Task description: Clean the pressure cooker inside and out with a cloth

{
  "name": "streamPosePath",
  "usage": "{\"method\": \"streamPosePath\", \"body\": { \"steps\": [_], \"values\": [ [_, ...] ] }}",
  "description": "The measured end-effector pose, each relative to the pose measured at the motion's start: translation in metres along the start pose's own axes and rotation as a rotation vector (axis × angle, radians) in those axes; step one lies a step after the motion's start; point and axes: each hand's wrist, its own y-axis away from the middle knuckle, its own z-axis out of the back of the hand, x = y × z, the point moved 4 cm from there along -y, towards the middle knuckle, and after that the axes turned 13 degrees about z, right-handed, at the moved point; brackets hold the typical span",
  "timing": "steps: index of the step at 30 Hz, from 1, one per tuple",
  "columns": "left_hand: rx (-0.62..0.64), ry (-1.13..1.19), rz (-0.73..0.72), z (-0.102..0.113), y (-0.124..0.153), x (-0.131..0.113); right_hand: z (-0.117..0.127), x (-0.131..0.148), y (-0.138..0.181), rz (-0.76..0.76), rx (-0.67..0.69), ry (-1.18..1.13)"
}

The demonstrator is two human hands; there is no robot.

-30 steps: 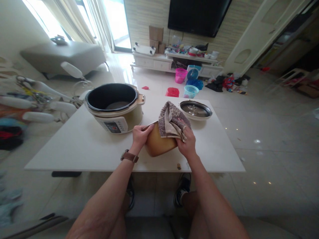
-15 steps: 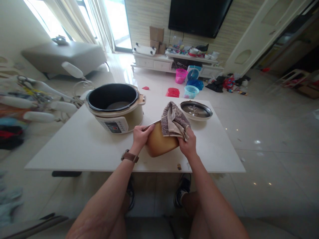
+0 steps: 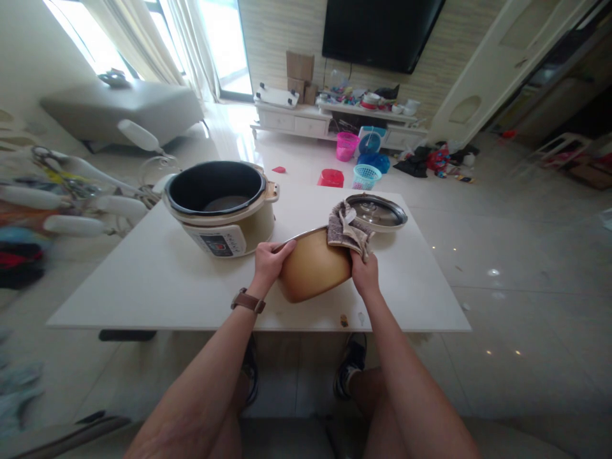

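Note:
A gold-coloured inner pot [image 3: 314, 271] is tilted on its side above the front of the white table. My left hand [image 3: 270, 261] grips its rim at the left, thumb over the edge. In my right hand [image 3: 364, 271] is a brown and beige cloth [image 3: 351, 233], pressed against the pot's right side and draped over its rim. The pot's inside is hidden from me. A cooker body [image 3: 220, 210] with a dark, open cavity stands on the left of the table, its control panel facing me. Behind the cloth lies a round lid with a glass middle [image 3: 376, 212].
The white table [image 3: 157, 287] has its near edge just before my legs. Small dark bits [image 3: 343, 320] lie close to that edge. Beyond it, baskets [image 3: 367, 175] and a red stool-like item [image 3: 331, 178] stand on the floor. A white jointed frame [image 3: 95, 172] is at the left.
My right hand and the cloth have shifted to the right along the pot, baring more of its gold side. My left hand holds the rim in the same place.

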Motion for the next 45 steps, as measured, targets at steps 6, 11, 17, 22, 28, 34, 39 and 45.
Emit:
{"method": "streamPosePath", "body": {
  "steps": [6,11,17,22,28,34,39,45],
  "values": [
    [0.037,0.016,0.006,-0.001,0.002,-0.003,0.002,-0.031,0.0,-0.234,-0.107,-0.042],
    [0.031,0.033,0.015,0.0,0.001,0.0,0.002,-0.025,0.001,-0.215,-0.101,-0.028],
    [0.012,0.03,0.027,-0.001,0.0,0.002,0.003,0.0,0.002,-0.063,-0.012,0.06],
    [-0.005,0.039,0.042,-0.003,0.0,0.003,-0.001,0.05,0.006,0.418,0.198,0.242],
    [-0.014,0.072,0.054,-0.002,-0.004,0.008,-0.007,0.074,0.01,0.641,0.383,0.3],
    [-0.009,0.112,0.101,-0.002,-0.009,0.021,-0.001,0.034,0.0,0.291,0.15,0.088],
    [0.003,0.132,0.122,-0.004,-0.007,0.024,0.003,0.008,-0.002,0.021,0.039,-0.053],
    [0.046,0.154,0.151,-0.007,-0.007,0.026,0.006,-0.017,-0.005,-0.139,-0.069,-0.114]
  ]
}}
